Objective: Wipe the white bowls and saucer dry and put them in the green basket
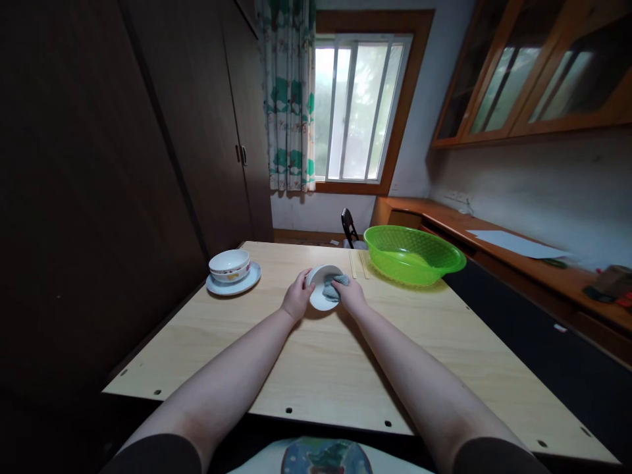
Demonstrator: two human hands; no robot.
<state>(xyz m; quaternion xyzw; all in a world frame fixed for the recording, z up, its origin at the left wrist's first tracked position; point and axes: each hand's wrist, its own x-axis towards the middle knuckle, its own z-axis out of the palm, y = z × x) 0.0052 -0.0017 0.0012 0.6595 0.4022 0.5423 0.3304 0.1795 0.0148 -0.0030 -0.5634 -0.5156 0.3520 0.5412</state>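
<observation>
Bowl point(316, 301) is tipped w/ its opening toward the wearer, over the middle of the pale wood surface point(326, 368); can't tell if its base touches down. Left hand point(297, 296) has its grip closed on the bowl's left edge, thumb at the rim, prob b/c that steadies it and leaves the inside free. Right hand point(352, 294) has its grip closed on a gray cloth point(332, 291), pressed to the inside at the right. The tilt makes sense imo, since the cloth gets an easy way in and the inside's easy to see.

Off to the left, stacked bowls point(230, 268) sit on a plate point(254, 280), prob grouped to save room. Thin pale sticks point(353, 266), maybe chopsticks, lie just beside the green basin point(409, 253) on the far right, which leaves elbow room up front tbh.
</observation>
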